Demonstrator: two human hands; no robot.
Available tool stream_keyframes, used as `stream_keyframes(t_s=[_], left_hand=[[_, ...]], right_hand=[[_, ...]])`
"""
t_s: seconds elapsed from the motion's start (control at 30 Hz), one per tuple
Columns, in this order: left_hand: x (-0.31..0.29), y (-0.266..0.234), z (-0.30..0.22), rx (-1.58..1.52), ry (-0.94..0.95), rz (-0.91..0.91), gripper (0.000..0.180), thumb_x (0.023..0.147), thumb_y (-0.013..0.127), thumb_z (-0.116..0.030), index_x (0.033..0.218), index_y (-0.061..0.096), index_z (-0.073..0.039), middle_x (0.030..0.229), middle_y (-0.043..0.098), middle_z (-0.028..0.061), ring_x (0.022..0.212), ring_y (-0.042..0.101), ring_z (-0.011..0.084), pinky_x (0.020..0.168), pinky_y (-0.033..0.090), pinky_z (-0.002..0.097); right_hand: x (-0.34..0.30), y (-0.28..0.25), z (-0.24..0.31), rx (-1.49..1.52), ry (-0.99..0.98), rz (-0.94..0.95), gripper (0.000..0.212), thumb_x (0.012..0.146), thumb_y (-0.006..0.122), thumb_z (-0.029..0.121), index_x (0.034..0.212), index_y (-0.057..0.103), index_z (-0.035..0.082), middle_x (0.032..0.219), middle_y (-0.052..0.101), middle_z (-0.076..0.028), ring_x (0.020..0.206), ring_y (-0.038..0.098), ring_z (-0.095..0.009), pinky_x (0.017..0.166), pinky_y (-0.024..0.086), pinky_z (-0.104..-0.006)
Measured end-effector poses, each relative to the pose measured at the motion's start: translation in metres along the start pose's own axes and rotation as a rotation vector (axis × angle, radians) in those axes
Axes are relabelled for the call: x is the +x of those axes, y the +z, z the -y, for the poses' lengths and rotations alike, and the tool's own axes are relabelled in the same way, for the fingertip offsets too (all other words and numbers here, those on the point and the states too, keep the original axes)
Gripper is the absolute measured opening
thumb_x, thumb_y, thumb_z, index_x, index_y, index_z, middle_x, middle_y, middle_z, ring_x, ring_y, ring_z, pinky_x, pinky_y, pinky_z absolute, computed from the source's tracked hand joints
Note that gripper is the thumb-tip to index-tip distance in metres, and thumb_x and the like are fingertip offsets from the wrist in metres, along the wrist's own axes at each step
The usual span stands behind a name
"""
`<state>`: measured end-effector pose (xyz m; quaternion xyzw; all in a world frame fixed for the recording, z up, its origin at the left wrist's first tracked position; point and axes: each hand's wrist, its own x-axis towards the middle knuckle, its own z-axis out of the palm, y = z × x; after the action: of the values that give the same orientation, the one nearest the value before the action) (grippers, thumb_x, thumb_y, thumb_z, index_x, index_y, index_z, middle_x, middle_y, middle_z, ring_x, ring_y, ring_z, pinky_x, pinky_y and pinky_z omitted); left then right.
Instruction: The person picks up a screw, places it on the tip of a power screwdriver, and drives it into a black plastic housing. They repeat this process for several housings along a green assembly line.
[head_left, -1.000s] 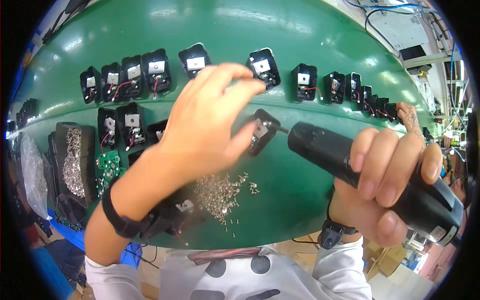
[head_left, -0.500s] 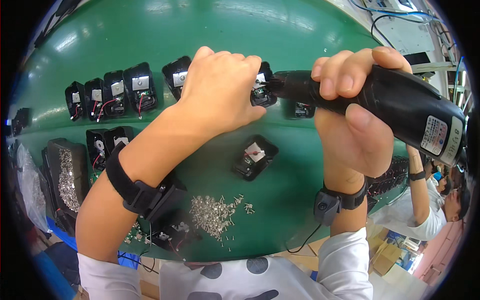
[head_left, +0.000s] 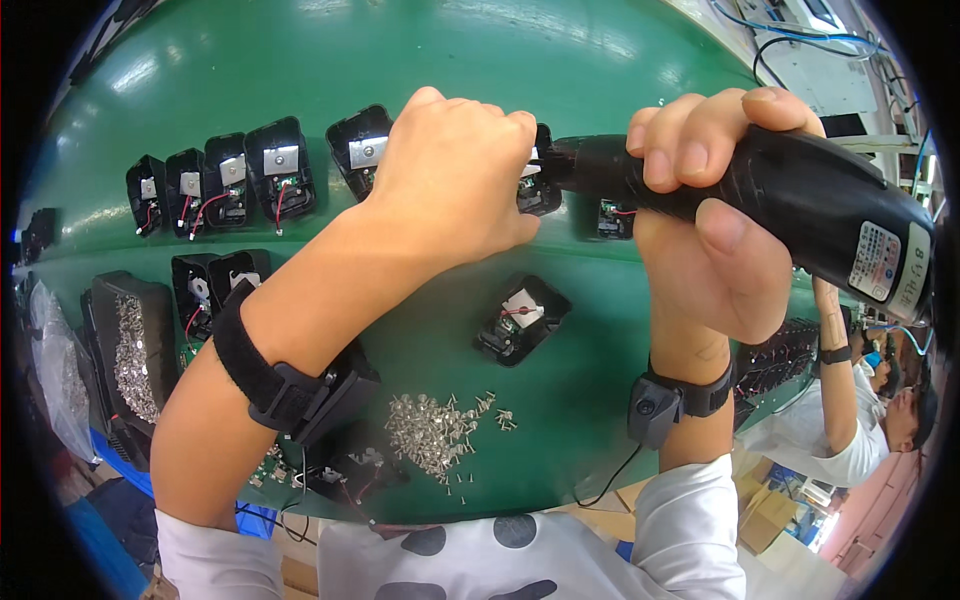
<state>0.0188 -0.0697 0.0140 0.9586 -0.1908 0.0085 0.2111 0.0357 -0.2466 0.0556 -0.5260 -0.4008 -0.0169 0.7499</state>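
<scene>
My right hand is wrapped round a black electric screwdriver, its tip pointing left. That tip meets a black plastic housing with a metal plate inside. Against the housing's left side my left hand is closed, thumb at its lower edge; the back of the hand hides most of the grip. Nearer to me lies another open housing with a metal plate and a red wire. A loose pile of small screws is spread on the green table below it.
Several open housings stand in a row at the left. A black container of small metal parts sits beside a clear plastic bag. One more housing is behind the screwdriver. At the right is a co-worker in a white sleeve.
The view has shifted slightly, moving the table and its parts a little in the picture. Both hands keep their holds, and the screwdriver tip stays at the housing.
</scene>
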Motion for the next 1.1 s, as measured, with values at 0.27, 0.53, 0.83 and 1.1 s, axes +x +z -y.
stream_keyframes(t_s=[0.27,0.53,0.83,1.1], left_hand=[[0.001,0.001,-0.004,-0.106,0.007,-0.038,0.035,0.060,0.079,-0.027,0.081,0.064,-0.004,0.072,0.065,0.0115,0.073,0.066,0.0289,0.070,0.049,0.0393],[-0.006,0.009,0.006,-0.050,0.122,-0.193,0.039,0.060,0.078,-0.028,0.086,0.062,-0.002,0.076,0.063,0.0126,0.079,0.063,0.0303,0.070,0.052,0.0407],[0.001,0.003,-0.003,-0.031,-0.007,-0.028,0.068,0.054,0.084,-0.030,0.113,0.063,-0.003,0.086,0.060,0.0118,0.088,0.060,0.0309,0.076,0.050,0.0409],[0.002,0.006,0.005,-0.032,0.026,-0.092,0.049,0.057,0.079,-0.031,0.097,0.067,-0.005,0.084,0.062,0.0122,0.084,0.062,0.0298,0.074,0.053,0.0401]], right_hand=[[0.002,0.010,0.001,0.072,0.116,-0.033,0.060,0.074,0.060,0.013,0.131,0.045,0.006,0.091,0.053,-0.005,0.079,0.051,-0.020,0.081,0.041,-0.0391],[-0.002,0.028,0.042,-0.231,0.093,-0.060,0.061,0.076,0.064,0.012,0.133,0.044,0.007,0.091,0.052,-0.005,0.080,0.052,-0.020,0.081,0.040,-0.0399],[-0.011,-0.002,0.002,-0.069,-0.038,0.000,0.059,0.077,0.064,0.011,0.132,0.043,0.003,0.092,0.055,-0.007,0.081,0.054,-0.022,0.082,0.043,-0.0415],[-0.005,0.017,0.015,-0.133,0.066,-0.075,0.059,0.076,0.064,0.011,0.131,0.043,0.003,0.092,0.056,-0.008,0.081,0.055,-0.022,0.081,0.043,-0.0411]])
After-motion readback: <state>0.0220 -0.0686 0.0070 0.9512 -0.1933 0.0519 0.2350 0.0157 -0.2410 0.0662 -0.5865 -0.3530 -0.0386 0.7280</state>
